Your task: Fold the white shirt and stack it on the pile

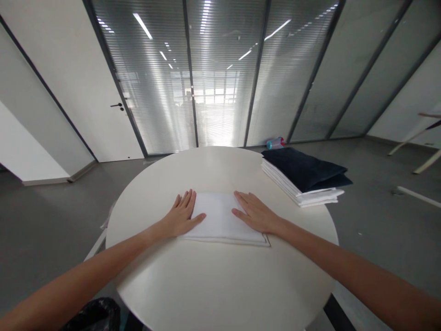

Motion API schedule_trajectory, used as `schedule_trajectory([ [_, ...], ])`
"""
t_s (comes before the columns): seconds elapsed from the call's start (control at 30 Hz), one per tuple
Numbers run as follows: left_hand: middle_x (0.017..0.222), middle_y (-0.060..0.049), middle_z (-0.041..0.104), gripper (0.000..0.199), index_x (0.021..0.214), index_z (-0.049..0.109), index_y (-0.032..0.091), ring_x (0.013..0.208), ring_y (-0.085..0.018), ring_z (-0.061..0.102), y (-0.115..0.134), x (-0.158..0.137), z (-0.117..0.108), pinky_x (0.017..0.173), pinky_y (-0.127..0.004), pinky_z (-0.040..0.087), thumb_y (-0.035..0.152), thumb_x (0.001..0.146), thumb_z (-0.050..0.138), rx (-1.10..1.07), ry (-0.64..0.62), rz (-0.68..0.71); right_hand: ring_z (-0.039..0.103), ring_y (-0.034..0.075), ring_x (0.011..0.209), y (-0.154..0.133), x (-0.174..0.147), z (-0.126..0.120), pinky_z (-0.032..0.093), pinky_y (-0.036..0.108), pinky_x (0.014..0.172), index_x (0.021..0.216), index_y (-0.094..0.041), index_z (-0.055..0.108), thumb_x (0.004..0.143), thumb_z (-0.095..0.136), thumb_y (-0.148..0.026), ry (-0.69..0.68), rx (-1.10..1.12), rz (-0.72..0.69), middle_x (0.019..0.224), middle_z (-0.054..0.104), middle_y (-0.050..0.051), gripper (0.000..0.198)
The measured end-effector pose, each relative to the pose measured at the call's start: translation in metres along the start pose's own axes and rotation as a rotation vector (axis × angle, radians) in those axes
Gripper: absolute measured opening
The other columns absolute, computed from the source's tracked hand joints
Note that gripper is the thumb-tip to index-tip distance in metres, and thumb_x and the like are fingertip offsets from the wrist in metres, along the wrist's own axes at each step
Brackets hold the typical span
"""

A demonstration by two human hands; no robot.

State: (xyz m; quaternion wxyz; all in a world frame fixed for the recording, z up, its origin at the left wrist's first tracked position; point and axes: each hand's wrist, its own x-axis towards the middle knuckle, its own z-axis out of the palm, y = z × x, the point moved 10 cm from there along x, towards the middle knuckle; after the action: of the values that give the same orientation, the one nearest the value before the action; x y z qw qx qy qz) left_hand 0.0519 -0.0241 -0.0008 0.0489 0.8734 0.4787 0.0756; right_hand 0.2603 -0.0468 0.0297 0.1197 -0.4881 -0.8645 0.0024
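A folded white cloth lies flat on the round white table, with a thin dark line near its front right corner. My left hand rests flat on the cloth's left side, fingers stretched forward and thumb pointing inward. On the right side, my right hand presses flat too, its fingers angled toward the back left and its thumb apart. Between the two hands the cloth's surface looks smooth. Neither hand grips anything.
At the table's back right stands a stack of folded white cloths with a dark navy cloth on top. A black plastic bag is below the table's front left edge. Behind are a glass partition and a white door.
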Motion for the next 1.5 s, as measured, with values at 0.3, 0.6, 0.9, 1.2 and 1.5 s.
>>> schedule_trajectory([
  [0.3, 0.146, -0.016, 0.049, 0.061, 0.146, 0.045, 0.024, 0.133, -0.034, 0.047, 0.077, -0.040, -0.065, 0.108, -0.052, 0.041, 0.051, 0.093, 0.058, 0.079, 0.228, 0.496, 0.062, 0.028, 0.099, 0.057, -0.002, -0.023, 0.046, 0.042, 0.088, 0.104, -0.017, 0.072, 0.101, 0.038, -0.045, -0.027, 0.036, 0.242, 0.101, 0.068, 0.014, 0.044],
  [0.6, 0.092, -0.009, 0.069, 0.036, 0.132, 0.050, 0.015, 0.080, -0.019, 0.065, 0.125, -0.074, -0.068, 0.073, -0.035, 0.054, 0.010, 0.097, 0.045, 0.292, 0.379, 0.927, 0.058, 0.018, 0.069, 0.068, -0.011, -0.028, 0.045, 0.029, 0.063, 0.100, -0.015, 0.061, 0.085, 0.057, -0.047, 0.052, 0.614, 0.374, 0.078, 0.062, 0.002, 0.036],
  [0.9, 0.095, -0.005, 0.068, 0.027, 0.114, 0.063, 0.025, 0.086, -0.021, 0.063, 0.169, 0.038, -0.184, 0.072, -0.037, 0.045, 0.013, 0.098, 0.043, 0.365, 0.804, 0.699, 0.052, 0.016, 0.050, 0.136, -0.082, -0.189, 0.041, 0.026, 0.043, 0.115, -0.022, 0.065, 0.072, 0.076, -0.051, 0.606, 0.747, 0.556, 0.061, 0.057, -0.002, 0.053],
  [1.2, 0.123, -0.011, 0.056, 0.039, 0.120, 0.056, 0.018, 0.078, -0.017, 0.064, 0.243, 0.219, -0.169, 0.061, -0.029, 0.046, 0.001, 0.092, 0.034, 0.203, 0.717, 0.433, 0.057, 0.017, 0.064, 0.248, -0.131, -0.242, 0.048, 0.028, 0.057, 0.108, -0.019, 0.072, 0.074, 0.074, -0.034, 0.886, 0.385, 0.748, 0.069, 0.061, 0.000, 0.037],
  [1.5, 0.117, -0.009, 0.060, 0.035, 0.112, 0.060, 0.020, 0.097, -0.022, 0.065, 0.245, 0.244, -0.094, 0.079, -0.030, 0.050, 0.000, 0.091, 0.039, 0.043, 0.487, 0.456, 0.067, 0.030, 0.097, 0.283, -0.137, -0.172, 0.053, 0.040, 0.085, 0.119, -0.012, 0.066, 0.078, 0.066, -0.039, 0.482, 0.254, 0.977, 0.104, 0.070, 0.015, 0.049],
])
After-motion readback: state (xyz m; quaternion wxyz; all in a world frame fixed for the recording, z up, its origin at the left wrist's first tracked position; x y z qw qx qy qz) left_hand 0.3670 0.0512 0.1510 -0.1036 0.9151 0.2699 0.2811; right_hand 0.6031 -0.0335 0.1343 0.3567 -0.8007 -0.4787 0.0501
